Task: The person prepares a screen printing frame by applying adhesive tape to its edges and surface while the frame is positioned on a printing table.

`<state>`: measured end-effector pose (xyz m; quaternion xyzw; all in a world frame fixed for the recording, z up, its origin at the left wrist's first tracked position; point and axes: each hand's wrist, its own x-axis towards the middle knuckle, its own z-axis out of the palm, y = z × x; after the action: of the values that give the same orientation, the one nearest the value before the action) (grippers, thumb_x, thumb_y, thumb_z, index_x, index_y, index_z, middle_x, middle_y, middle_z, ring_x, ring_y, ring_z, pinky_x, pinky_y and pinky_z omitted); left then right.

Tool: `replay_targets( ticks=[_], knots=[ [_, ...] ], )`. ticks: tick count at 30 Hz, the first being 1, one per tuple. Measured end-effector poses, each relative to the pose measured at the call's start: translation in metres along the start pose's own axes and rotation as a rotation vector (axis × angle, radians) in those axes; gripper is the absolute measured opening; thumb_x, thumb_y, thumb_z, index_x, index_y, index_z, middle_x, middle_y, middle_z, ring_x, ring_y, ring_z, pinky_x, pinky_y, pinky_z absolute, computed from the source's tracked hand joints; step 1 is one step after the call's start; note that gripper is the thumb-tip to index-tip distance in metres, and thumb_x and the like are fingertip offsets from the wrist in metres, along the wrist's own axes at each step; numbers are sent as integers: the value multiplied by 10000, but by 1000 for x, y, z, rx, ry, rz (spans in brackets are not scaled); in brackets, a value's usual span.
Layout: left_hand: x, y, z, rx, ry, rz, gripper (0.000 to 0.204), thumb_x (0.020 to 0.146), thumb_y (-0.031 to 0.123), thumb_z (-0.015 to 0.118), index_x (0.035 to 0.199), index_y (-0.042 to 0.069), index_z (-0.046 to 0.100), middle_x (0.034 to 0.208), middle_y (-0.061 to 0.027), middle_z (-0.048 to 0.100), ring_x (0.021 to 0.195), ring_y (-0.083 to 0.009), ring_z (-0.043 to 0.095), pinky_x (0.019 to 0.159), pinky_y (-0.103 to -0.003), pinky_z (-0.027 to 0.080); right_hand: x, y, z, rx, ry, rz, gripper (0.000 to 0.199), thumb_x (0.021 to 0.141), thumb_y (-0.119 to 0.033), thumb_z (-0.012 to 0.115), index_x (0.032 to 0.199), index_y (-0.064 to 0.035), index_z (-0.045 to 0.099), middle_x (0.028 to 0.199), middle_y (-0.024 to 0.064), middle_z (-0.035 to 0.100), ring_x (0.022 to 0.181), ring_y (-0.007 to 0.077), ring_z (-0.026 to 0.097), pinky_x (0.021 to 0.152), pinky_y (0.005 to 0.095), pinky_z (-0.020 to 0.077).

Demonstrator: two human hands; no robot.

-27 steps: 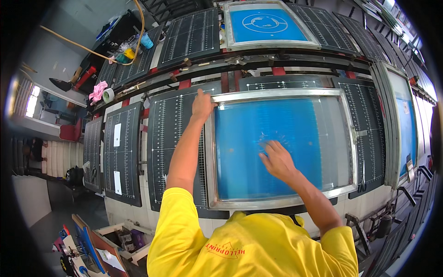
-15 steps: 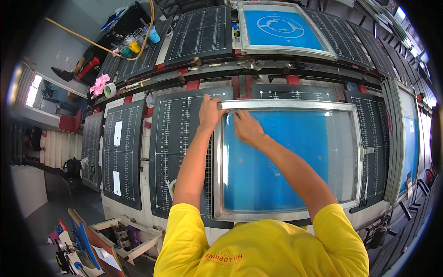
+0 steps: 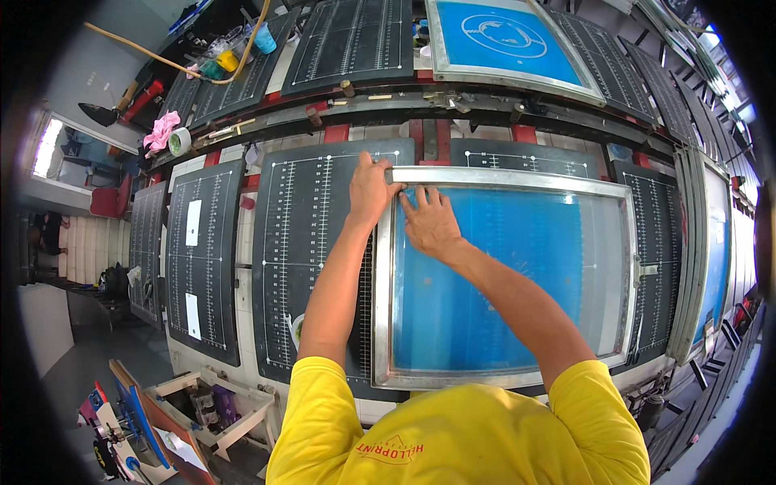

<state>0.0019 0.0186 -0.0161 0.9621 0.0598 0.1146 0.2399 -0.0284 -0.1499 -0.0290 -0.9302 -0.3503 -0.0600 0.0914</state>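
Observation:
A screen printing frame (image 3: 509,178), metal-edged with blue-coated mesh (image 3: 493,299), lies flat over the dark ruled boards in front of me. My left hand (image 3: 370,192) is closed on its far left corner, thumb against the metal edge. Beside it, my right hand (image 3: 428,222) rests on the mesh just inside that corner, fingers spread and the palm down. Whether a thin piece lies under the right fingertips, I cannot make out. A tape roll (image 3: 297,327) sits on the dark ruled board (image 3: 295,218), partly hidden behind my left forearm.
Another screen frame (image 3: 517,40) with a round design lies on the far row. Several frames (image 3: 693,259) stand upright at right. White cards (image 3: 193,222) lie on the left board. A pink cloth (image 3: 162,129) and tape roll (image 3: 179,142) sit far left. A hose (image 3: 153,55) hangs above.
My right hand's fingers have gone from bunched near the corner to spread out on the mesh. My left hand stays at the corner. The whole view has shifted slightly.

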Motion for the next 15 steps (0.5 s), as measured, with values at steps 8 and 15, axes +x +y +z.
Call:
replay_targets(
  ticks=[8, 15],
  knots=[
    [-6, 5, -5, 19, 3, 29, 457, 703, 218, 888, 1087, 37, 715, 1108, -169, 540, 1037, -381, 609, 868, -465, 526, -3, 5, 13, 224, 49, 88, 536, 817, -219, 637, 1326, -53, 606, 1343, 220, 506, 1234, 377, 487, 992, 488, 450],
    [-6, 6, -4, 121, -62, 41, 411, 756, 193, 846, 1100, 32, 690, 1154, -189, 535, 1035, -403, 624, 863, -490, 547, -20, 7, -6, 160, 3, -81, 447, 912, -300, 626, 1284, -53, 632, 1380, 236, 501, 1333, 376, 438, 1098, 487, 390]
  ],
)
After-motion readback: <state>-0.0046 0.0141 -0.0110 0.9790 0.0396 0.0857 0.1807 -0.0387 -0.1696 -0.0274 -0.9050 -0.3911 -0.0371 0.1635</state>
